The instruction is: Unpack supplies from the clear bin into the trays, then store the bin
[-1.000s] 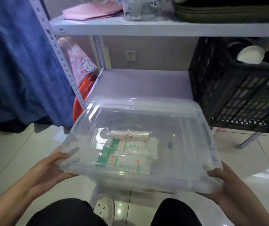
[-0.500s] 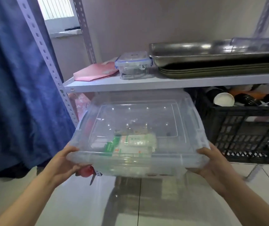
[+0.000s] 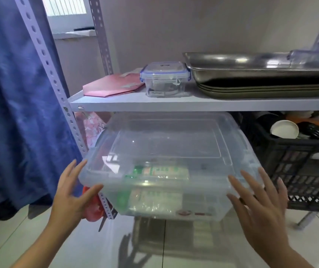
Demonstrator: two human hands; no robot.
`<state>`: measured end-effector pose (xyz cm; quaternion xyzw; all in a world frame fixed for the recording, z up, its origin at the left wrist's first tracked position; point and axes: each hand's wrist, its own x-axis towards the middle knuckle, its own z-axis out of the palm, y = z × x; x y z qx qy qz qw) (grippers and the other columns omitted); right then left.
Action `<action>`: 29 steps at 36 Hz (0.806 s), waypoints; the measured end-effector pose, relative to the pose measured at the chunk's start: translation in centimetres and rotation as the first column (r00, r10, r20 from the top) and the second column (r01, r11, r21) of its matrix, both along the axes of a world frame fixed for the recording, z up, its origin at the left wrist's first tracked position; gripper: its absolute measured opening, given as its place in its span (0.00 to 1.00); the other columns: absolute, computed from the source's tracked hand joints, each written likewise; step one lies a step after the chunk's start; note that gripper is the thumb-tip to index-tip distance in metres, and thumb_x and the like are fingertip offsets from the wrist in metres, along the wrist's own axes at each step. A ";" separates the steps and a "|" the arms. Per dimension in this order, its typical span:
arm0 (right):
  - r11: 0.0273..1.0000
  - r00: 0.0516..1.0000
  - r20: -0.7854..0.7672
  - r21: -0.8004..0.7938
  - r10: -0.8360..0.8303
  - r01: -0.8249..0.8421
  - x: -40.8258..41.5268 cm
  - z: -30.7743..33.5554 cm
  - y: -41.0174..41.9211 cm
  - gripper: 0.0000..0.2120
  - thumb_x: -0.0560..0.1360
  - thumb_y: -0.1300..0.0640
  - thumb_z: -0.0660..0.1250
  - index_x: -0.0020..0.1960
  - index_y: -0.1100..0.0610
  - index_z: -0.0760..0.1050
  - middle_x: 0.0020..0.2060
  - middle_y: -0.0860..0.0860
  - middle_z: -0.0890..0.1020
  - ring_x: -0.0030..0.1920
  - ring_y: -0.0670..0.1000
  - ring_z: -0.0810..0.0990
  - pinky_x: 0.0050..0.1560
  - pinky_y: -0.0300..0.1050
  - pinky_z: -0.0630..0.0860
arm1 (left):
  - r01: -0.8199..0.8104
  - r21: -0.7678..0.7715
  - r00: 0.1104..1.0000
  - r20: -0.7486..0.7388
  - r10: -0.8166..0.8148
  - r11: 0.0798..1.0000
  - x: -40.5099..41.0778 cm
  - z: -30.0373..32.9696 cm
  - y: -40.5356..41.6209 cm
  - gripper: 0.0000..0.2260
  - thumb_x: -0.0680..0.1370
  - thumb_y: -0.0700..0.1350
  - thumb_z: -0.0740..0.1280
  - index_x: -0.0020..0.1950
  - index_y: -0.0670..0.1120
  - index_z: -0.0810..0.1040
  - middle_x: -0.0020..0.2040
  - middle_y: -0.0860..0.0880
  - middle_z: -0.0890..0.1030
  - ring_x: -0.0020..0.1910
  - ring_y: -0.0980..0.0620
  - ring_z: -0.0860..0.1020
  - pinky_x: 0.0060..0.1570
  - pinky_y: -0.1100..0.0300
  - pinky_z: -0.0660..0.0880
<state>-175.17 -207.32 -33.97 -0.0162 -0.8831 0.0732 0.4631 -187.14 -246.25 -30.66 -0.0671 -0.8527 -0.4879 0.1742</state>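
Observation:
The clear lidded bin (image 3: pixel 170 144) sits in the lower shelf space, its front end sticking out toward me. Green-and-white packets (image 3: pixel 160 172) lie inside under the closed lid. My left hand (image 3: pixel 71 192) is at the bin's front left corner with fingers spread; only the thumb touches the wall. My right hand (image 3: pixel 259 206) is spread flat against the front right corner. Neither hand curls round the bin. A stack of steel trays (image 3: pixel 261 74) rests on the shelf above, to the right.
On the upper shelf (image 3: pixel 174 105) lie a pink folder (image 3: pixel 112 87) and a small clip-lid container (image 3: pixel 164 80). A black crate (image 3: pixel 305 167) of cups stands right of the bin. A blue curtain (image 3: pixel 10 113) hangs at the left, beside the perforated post (image 3: pixel 58 89).
The bin went from my lap level forward into the lower shelf space. Both hands, which gripped its front corners, have opened with fingers spread.

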 end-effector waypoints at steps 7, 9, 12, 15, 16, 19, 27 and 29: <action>0.977 0.958 0.246 -0.113 -0.146 0.178 -8.8 3.4 0.4 0.19 0.81 0.51 0.57 0.69 0.53 0.74 0.68 0.54 0.77 0.74 0.61 0.65 0.73 0.67 0.57 | -0.065 -0.215 0.986 -0.165 0.030 0.974 -8.3 0.5 5.1 0.18 0.81 0.51 0.63 0.70 0.51 0.75 0.76 0.48 0.68 0.76 0.46 0.63 0.71 0.50 0.63; 0.964 0.936 0.311 -0.148 -0.166 0.220 -10.5 3.6 0.4 0.19 0.82 0.53 0.58 0.72 0.52 0.71 0.71 0.54 0.74 0.76 0.58 0.62 0.75 0.65 0.55 | -0.058 -0.217 0.986 -0.167 0.021 0.974 -9.9 0.0 5.9 0.18 0.82 0.51 0.61 0.72 0.51 0.73 0.77 0.49 0.66 0.77 0.45 0.61 0.72 0.43 0.65; 0.962 0.923 0.349 -0.149 -0.164 0.227 -11.8 3.6 0.8 0.19 0.83 0.52 0.58 0.73 0.51 0.70 0.73 0.53 0.71 0.77 0.57 0.60 0.76 0.63 0.53 | -0.035 -0.240 0.986 -0.165 -0.005 0.970 -11.7 -0.2 6.4 0.19 0.83 0.52 0.59 0.74 0.52 0.71 0.78 0.48 0.64 0.78 0.46 0.59 0.72 0.42 0.64; 0.965 0.910 0.383 -0.134 -0.160 0.227 -12.7 3.7 1.3 0.20 0.84 0.52 0.54 0.75 0.50 0.67 0.75 0.51 0.68 0.78 0.56 0.58 0.77 0.61 0.52 | -0.042 -0.288 0.988 -0.152 -0.002 0.957 -13.3 0.0 6.5 0.19 0.83 0.52 0.59 0.74 0.52 0.71 0.78 0.49 0.64 0.78 0.45 0.59 0.71 0.41 0.65; 0.964 0.907 0.391 -0.137 -0.159 0.228 -12.9 3.9 1.5 0.20 0.84 0.52 0.54 0.76 0.50 0.66 0.76 0.51 0.67 0.79 0.56 0.57 0.77 0.60 0.51 | -0.040 -0.291 0.989 -0.150 -0.005 0.956 -13.7 0.0 6.6 0.19 0.83 0.52 0.60 0.73 0.53 0.71 0.78 0.49 0.64 0.78 0.45 0.60 0.70 0.41 0.66; 0.959 0.904 0.406 -0.177 -0.135 0.223 -13.5 4.2 1.7 0.21 0.84 0.53 0.53 0.77 0.49 0.64 0.77 0.50 0.65 0.79 0.54 0.53 0.78 0.58 0.48 | -0.041 -0.301 0.986 -0.165 -0.010 0.953 -14.6 -0.4 6.9 0.18 0.83 0.52 0.60 0.73 0.54 0.71 0.78 0.50 0.64 0.77 0.44 0.61 0.69 0.40 0.67; 0.972 0.884 0.463 -0.167 -0.070 0.164 -13.6 3.7 2.7 0.31 0.79 0.54 0.62 0.79 0.48 0.56 0.80 0.50 0.57 0.80 0.53 0.46 0.76 0.61 0.51 | -0.025 -0.322 0.982 -0.183 -0.036 0.947 -15.5 -1.3 7.2 0.20 0.84 0.51 0.58 0.76 0.56 0.66 0.80 0.51 0.59 0.80 0.45 0.51 0.73 0.45 0.59; 0.977 0.842 0.533 -0.119 -0.087 0.176 -13.0 3.9 2.4 0.36 0.78 0.52 0.62 0.80 0.47 0.47 0.81 0.49 0.50 0.80 0.52 0.41 0.76 0.63 0.50 | -0.027 -0.399 0.987 -0.158 -0.040 0.916 -15.0 -1.2 7.0 0.22 0.84 0.52 0.57 0.78 0.56 0.61 0.81 0.50 0.55 0.80 0.44 0.50 0.74 0.45 0.56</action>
